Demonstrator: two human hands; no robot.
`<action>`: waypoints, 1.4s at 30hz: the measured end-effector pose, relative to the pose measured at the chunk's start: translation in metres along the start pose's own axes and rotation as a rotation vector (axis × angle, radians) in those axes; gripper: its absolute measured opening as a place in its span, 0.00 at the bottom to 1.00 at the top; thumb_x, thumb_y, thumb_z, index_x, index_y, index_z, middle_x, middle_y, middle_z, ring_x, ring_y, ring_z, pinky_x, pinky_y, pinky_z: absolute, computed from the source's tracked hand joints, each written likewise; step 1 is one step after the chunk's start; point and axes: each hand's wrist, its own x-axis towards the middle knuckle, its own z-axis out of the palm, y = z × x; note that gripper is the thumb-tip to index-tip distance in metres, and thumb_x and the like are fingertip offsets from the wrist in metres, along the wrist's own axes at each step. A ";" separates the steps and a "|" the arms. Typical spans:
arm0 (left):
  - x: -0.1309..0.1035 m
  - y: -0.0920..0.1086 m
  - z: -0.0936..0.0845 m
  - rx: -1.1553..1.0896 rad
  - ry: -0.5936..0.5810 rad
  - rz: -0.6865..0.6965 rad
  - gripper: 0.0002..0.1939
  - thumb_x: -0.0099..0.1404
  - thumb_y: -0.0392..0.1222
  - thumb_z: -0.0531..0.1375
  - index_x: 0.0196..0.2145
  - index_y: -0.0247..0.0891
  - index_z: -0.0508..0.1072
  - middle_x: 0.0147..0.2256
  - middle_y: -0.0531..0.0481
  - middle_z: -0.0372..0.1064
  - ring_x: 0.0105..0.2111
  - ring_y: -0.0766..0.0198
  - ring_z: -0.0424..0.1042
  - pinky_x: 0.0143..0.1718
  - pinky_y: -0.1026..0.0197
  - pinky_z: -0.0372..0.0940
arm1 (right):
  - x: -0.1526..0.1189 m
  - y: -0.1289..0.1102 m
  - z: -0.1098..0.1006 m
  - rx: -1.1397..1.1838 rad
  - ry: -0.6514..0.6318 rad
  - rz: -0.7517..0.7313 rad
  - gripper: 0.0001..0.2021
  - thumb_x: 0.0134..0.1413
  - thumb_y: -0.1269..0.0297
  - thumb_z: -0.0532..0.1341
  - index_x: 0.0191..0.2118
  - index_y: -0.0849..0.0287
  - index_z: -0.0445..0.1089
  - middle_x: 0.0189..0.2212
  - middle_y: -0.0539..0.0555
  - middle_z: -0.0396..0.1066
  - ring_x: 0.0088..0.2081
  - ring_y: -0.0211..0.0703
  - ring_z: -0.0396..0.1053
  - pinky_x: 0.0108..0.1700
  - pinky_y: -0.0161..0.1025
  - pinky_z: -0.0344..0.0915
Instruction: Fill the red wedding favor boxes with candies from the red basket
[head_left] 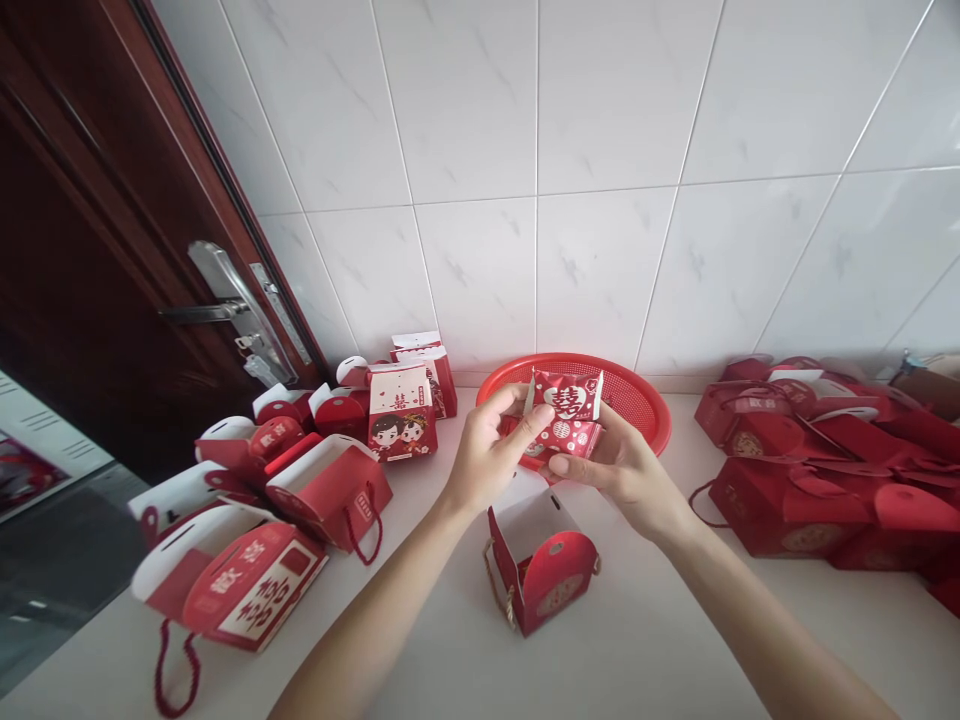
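Observation:
Red-and-white printed candy packets (pixel 571 392) are held up between my two hands over the near edge of a red plastic basket (pixel 654 412). One packet with a large double-happiness sign sits in front of or above another. My left hand (pixel 486 448) is closed on them, thumb across the front. From the other side my right hand (pixel 626 468) grips them, its thumb along the lower edge. Just below stands a small red gift box (pixel 556 585) with its top flaps open and rope handles; something red shows inside it.
Several open red gift boxes (pixel 330 490) crowd the left of the white table (pixel 420 640), near a dark red door (pixel 97 200) with a metal handle. More red boxes (pixel 795 505) are heaped at the right. A tiled wall (pixel 480 270) rises behind.

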 end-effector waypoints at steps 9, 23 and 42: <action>-0.003 -0.002 0.009 -0.127 0.052 -0.032 0.14 0.67 0.51 0.64 0.44 0.40 0.77 0.38 0.48 0.78 0.34 0.60 0.76 0.34 0.62 0.71 | -0.002 0.005 0.010 -0.017 0.142 -0.055 0.19 0.49 0.60 0.74 0.44 0.54 0.70 0.36 0.51 0.76 0.36 0.43 0.75 0.38 0.41 0.75; 0.018 0.009 -0.023 -0.405 0.340 -0.070 0.12 0.56 0.47 0.68 0.31 0.38 0.72 0.31 0.55 0.74 0.28 0.68 0.72 0.27 0.66 0.66 | -0.001 -0.009 -0.014 -0.120 0.304 -0.080 0.15 0.46 0.58 0.75 0.39 0.55 0.76 0.34 0.53 0.77 0.33 0.43 0.73 0.35 0.41 0.71; 0.020 -0.001 -0.041 0.028 0.051 -0.130 0.06 0.55 0.40 0.68 0.31 0.36 0.79 0.32 0.47 0.79 0.32 0.61 0.75 0.37 0.61 0.68 | 0.001 -0.009 -0.023 -0.324 0.044 -0.009 0.15 0.49 0.57 0.73 0.40 0.56 0.72 0.33 0.52 0.76 0.34 0.45 0.75 0.38 0.44 0.73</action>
